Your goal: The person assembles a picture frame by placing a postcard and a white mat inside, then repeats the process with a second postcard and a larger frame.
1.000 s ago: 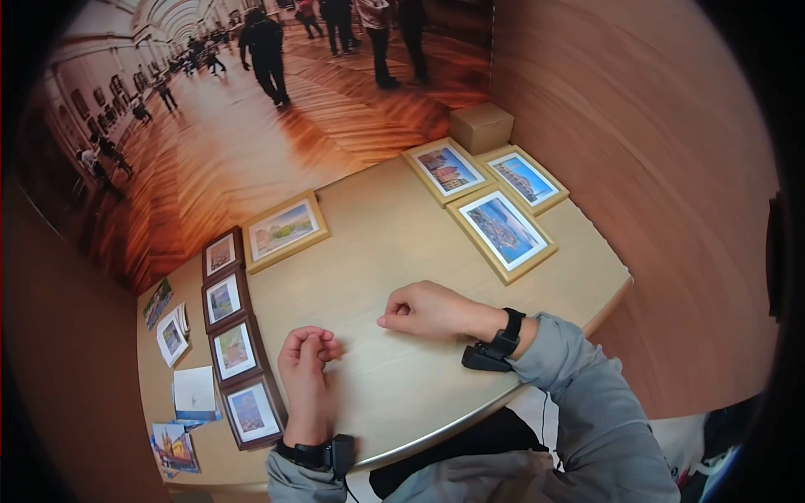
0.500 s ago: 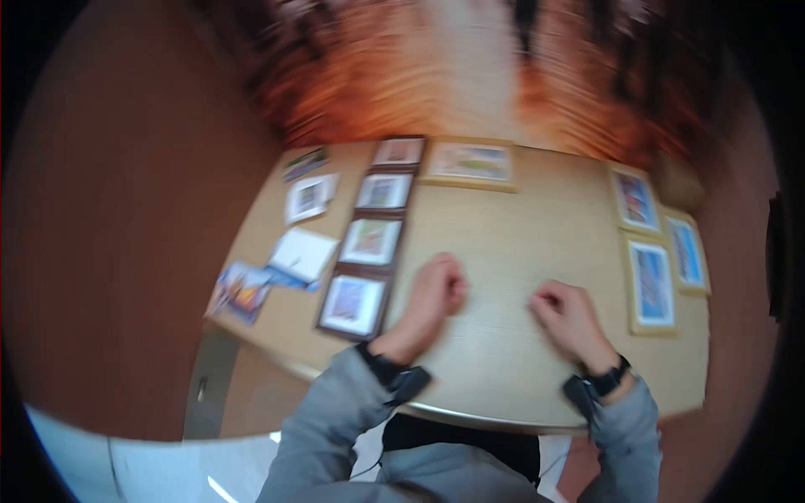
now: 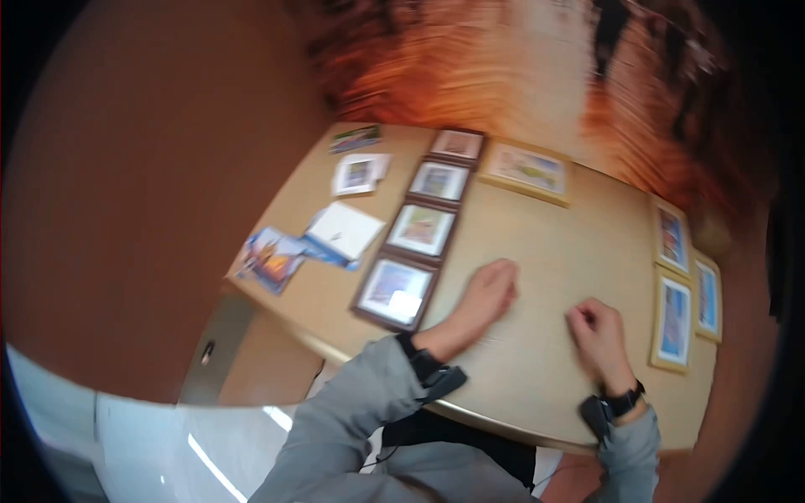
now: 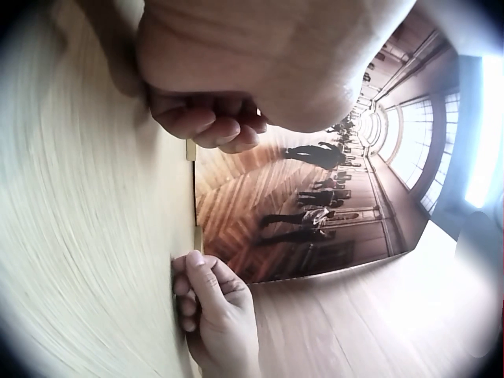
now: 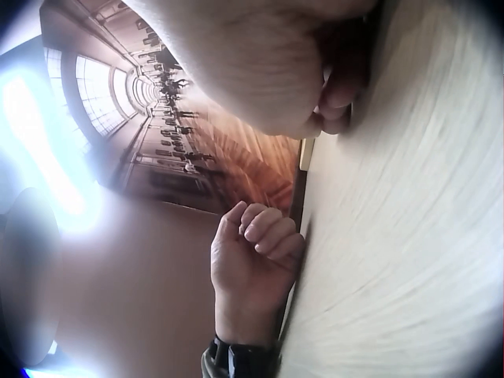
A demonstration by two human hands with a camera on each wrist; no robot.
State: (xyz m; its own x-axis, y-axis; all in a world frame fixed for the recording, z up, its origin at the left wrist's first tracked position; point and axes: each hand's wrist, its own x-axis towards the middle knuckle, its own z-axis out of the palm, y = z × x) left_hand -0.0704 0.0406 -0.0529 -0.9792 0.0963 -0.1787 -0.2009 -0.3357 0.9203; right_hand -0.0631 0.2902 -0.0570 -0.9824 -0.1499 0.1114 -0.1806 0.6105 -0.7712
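My left hand [image 3: 486,295] rests at the wooden table [image 3: 537,243], its fingers loosely curled and holding nothing. To its left stretches a column of several dark-framed pictures [image 3: 421,228]. My right hand [image 3: 600,337] lies apart from it on the right, loosely curled too, with no object in it. In the left wrist view, the fingers [image 4: 206,130] of my left hand bend under the palm close over the tabletop. The right wrist view shows the curled fingers [image 5: 340,98] of my right hand at the table surface.
A gold-framed picture [image 3: 527,170] lies at the back edge. Three more gold-framed pictures [image 3: 673,318] sit at the right, near a blurred box [image 3: 713,235]. Photo cards, including a white card [image 3: 344,230] and a colourful postcard [image 3: 272,260], lie along the left side.
The head view has swung left, so the table and pictures appear farther right and the floor shows at lower left. Both hands stay over the table, and the pictures keep their places.
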